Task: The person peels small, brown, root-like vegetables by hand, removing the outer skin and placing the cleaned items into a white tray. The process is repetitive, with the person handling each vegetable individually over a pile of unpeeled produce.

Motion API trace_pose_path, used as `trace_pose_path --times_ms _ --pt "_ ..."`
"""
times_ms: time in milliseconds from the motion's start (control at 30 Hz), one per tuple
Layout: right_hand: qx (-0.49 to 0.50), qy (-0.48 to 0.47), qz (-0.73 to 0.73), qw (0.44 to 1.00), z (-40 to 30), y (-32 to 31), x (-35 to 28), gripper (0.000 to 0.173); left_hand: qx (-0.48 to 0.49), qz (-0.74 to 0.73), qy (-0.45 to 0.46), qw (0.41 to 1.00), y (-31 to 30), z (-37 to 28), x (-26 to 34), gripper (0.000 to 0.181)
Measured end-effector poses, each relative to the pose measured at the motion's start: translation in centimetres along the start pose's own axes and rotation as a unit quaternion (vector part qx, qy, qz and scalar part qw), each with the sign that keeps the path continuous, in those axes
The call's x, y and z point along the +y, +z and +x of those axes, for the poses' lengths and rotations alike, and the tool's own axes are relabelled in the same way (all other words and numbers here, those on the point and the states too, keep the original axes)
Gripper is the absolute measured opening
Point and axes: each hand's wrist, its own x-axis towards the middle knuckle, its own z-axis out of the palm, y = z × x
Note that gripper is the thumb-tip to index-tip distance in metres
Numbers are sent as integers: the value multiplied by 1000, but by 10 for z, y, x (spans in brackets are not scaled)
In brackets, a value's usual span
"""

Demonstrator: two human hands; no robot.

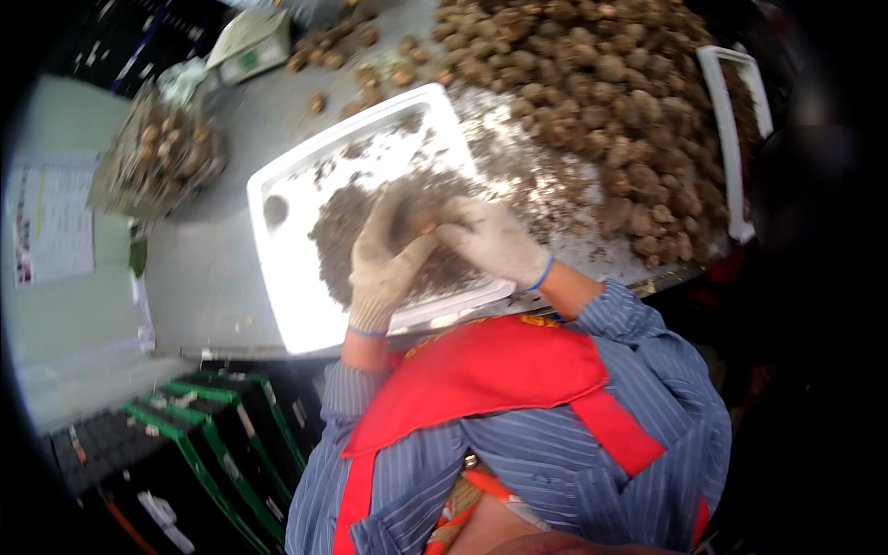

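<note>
My left hand [381, 267], in a pale knitted glove, is curled around a brown, root-covered bulb or corm [418, 211], blurred and partly hidden by the fingers. My right hand [496, 239], gloved too with a blue cuff edge, pinches at the near side of the same bulb, thumb and fingertips together. Both hands are over a white plastic tray [267, 291] that holds a heap of dark root fibres and soil [340, 243]. One round brown piece [276, 209] lies apart near the tray's left wall.
A large pile of brown bulbs [624, 104] covers the table's right side, beside a narrow white tray [728, 152]. Loose bulbs [333, 59] and a scale [253, 45] stand behind. At the left is a plastic bag of bulbs [166, 149]; black and green crates [201, 430] are below.
</note>
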Motion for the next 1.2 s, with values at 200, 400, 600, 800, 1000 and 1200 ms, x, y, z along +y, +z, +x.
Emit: trace_pose_path --times_ms 200,400,600,800,1000,1200 --pt "-12 -90 -32 995 1 -5 -6 20 -25 -27 -7 999 -10 -2 -4 77" --pt "64 8 128 990 12 -12 2 23 -23 -143 -31 989 -6 -4 -8 83" --pt "32 -180 -45 982 13 -2 -12 18 -39 46 36 998 0 -3 -11 84" --pt "80 -13 -25 996 28 -26 14 24 -85 -194 5 977 -11 -7 -14 85" --pt "2 36 152 988 5 -19 -25 17 -55 -438 -48 896 -4 -3 -31 88" --pt "29 -275 44 960 11 6 -8 24 -88 -387 -75 915 -10 -2 -40 81"
